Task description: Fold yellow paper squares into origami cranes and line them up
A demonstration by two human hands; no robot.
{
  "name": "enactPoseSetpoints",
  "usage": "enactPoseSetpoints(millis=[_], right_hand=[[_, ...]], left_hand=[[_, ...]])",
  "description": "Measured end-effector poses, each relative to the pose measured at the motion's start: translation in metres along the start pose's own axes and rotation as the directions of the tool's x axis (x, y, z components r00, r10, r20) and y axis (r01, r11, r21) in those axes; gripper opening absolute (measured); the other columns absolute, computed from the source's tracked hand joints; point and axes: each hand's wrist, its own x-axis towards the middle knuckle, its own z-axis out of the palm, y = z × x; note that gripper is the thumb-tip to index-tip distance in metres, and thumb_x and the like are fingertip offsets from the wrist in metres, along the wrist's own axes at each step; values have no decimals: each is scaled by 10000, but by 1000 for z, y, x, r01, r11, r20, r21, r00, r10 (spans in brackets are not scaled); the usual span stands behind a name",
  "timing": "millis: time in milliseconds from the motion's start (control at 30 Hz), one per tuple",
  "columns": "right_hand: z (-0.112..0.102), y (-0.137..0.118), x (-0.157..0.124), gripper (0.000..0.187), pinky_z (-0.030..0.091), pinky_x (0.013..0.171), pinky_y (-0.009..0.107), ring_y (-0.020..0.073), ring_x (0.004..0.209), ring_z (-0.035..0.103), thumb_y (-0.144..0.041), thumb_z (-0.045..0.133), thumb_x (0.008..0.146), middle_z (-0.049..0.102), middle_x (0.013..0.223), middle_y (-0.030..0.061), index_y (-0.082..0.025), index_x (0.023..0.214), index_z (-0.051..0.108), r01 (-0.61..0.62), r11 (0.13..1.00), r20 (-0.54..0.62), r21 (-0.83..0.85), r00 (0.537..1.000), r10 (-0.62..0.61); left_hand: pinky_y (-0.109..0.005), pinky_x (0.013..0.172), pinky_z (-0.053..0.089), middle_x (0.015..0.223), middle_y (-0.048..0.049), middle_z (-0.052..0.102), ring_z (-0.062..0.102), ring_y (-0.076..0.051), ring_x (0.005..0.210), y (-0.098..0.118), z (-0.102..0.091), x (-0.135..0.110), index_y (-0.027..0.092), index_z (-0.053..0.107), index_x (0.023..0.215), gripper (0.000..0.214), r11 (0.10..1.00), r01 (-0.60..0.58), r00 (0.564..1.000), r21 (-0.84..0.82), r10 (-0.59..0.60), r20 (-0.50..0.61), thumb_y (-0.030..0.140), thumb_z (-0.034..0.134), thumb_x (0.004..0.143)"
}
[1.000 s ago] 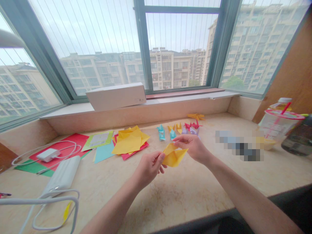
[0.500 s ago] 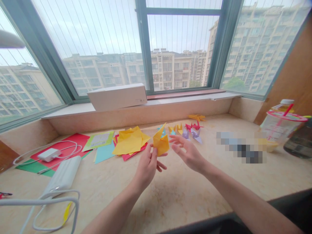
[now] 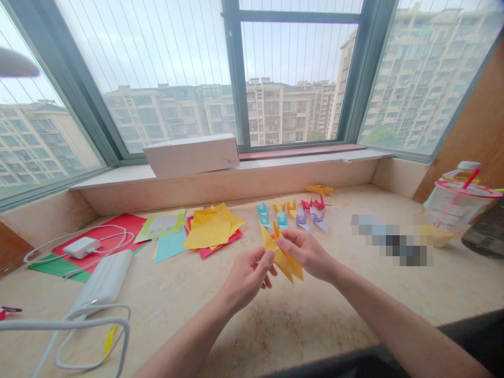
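A folded piece of yellow origami paper (image 3: 286, 261) is held upright between my hands above the table, with narrow points at its top and bottom. My right hand (image 3: 311, 254) pinches its upper right part between thumb and fingers. At its left edge, my left hand (image 3: 248, 275) has the thumb and curled fingers closed on the paper. Just behind stand small folded paper cranes: turquoise ones (image 3: 281, 219), purple ones (image 3: 318, 218), red ones (image 3: 315, 203) and yellow ones (image 3: 291, 208).
Left of the cranes lie loose yellow sheets (image 3: 212, 228) over red ones, a light-blue sheet (image 3: 171, 245) and a green packet (image 3: 160, 226). A white charger (image 3: 82, 247), a power bank (image 3: 103, 281) and cables occupy the left. A plastic cup (image 3: 452, 210) stands right, near a blurred-out patch (image 3: 394, 239).
The yellow folded paper has moved right and down and turned, its points now spread. My right hand has come in and taken hold of it, uncovering the turquoise cranes behind.
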Motion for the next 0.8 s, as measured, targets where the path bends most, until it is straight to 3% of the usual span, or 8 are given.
enactPoseSetpoints(millis=[100, 267, 367, 533, 633, 800], right_hand=[[1, -1, -1, 371, 450, 609, 238, 146, 698, 611, -476, 611, 895, 663, 808, 34, -140, 1040, 672, -61, 997, 135, 52, 989, 54], [0, 1, -1, 470, 412, 561, 223, 130, 662, 574, -526, 491, 950, 645, 795, 27, -162, 1221, 616, -52, 998, 173, 35, 984, 45], [0, 2, 0, 512, 465, 619, 250, 159, 740, 615, -543, 400, 979, 678, 869, 52, -184, 1295, 584, -35, 999, 144, 41, 989, 29], [-1, 2, -1, 484, 510, 871, 353, 242, 1051, 625, -485, 549, 930, 671, 1162, 96, -210, 1325, 594, 4, 993, 71, -115, 997, 4], [-2, 2, -1, 465, 503, 910, 398, 250, 1052, 632, -458, 573, 921, 671, 1188, 95, -219, 1318, 607, 14, 976, 64, -218, 998, 0], [0, 1, -2, 458, 474, 981, 454, 265, 1105, 621, -412, 626, 893, 671, 1228, 95, -224, 1311, 610, 36, 961, 69, -276, 997, -18]], left_hand=[[-203, 423, 468, 637, -11, 606, 614, -123, 449, -1, -2, 2, 127, 623, 909, 463, 998, 39, 999, -44, -40, -19, 578, 517, 889], [-191, 416, 461, 639, -14, 605, 619, -120, 446, -2, -1, 6, 118, 623, 865, 425, 997, 30, 997, -71, -35, -70, 537, 557, 884], [-188, 415, 465, 700, -30, 624, 631, -118, 462, -4, -1, 7, 117, 621, 831, 399, 998, 3, 994, -58, -9, -111, 510, 571, 881], [-191, 404, 476, 850, -52, 659, 645, -123, 513, -5, -1, 5, 144, 627, 981, 352, 998, -28, 994, -55, 23, -102, 472, 620, 853], [-200, 436, 503, 940, -61, 669, 652, -124, 579, -6, -2, 5, 164, 597, 1034, 328, 993, -70, 988, -90, 56, -145, 437, 628, 855], [-226, 469, 535, 842, -47, 673, 645, -138, 609, -4, -4, 6, 151, 614, 956, 272, 990, -76, 984, -116, 56, -168, 406, 617, 861]])
